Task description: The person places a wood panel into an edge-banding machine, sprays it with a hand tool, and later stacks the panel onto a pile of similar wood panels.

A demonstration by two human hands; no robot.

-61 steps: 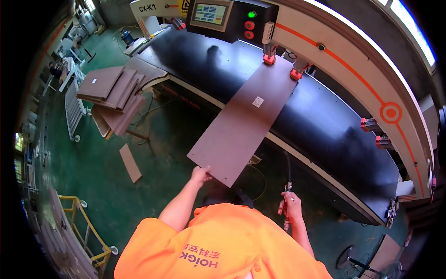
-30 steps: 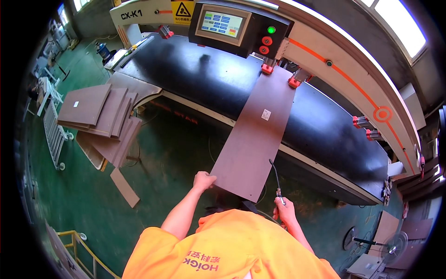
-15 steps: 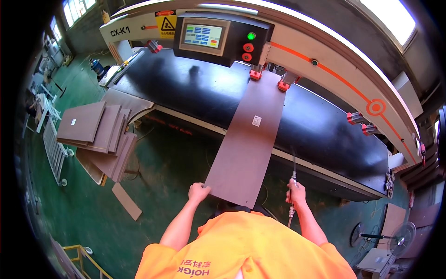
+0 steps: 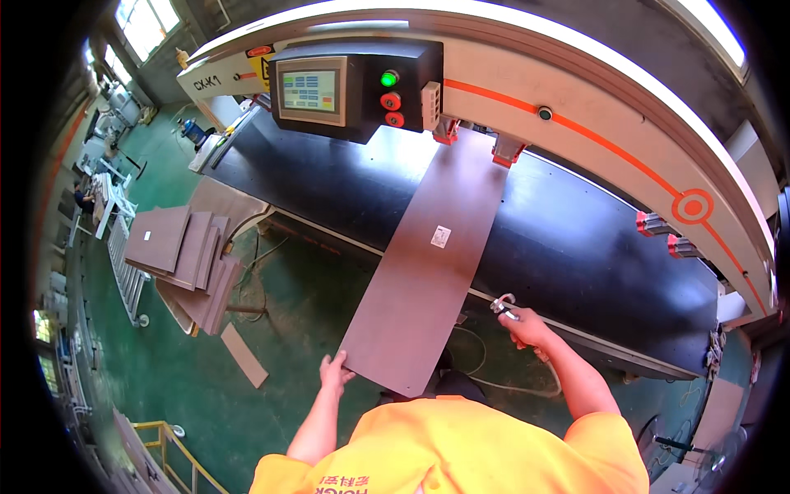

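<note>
A long brown board (image 4: 420, 272) with a small white label extends toward me from the machine's black table (image 4: 584, 247), its far end under red-tipped clamps (image 4: 508, 152). At the board's near left corner is my left hand (image 4: 333, 375), fingers spread and touching the edge rather than wrapped round it. My right hand (image 4: 528, 329) is closed round an air blow gun (image 4: 505, 311), right of the board and close to the table's front edge. A pale hose (image 4: 518, 393) trails below that hand. The gun's grip is mostly hidden by my fingers.
A beam with a control screen (image 4: 309, 92) and lit buttons crosses above the table. Several brown boards (image 4: 160, 239) are stacked at the left. One narrow offcut (image 4: 244, 356) lies on the green floor. A yellow rail (image 4: 164, 453) stands at lower left, a fan (image 4: 720, 453) at lower right.
My right hand has moved up toward the table, and the blow gun has turned from upright to pointing up and left. My left hand's fingers have loosened from the board's corner. The view has shifted.
</note>
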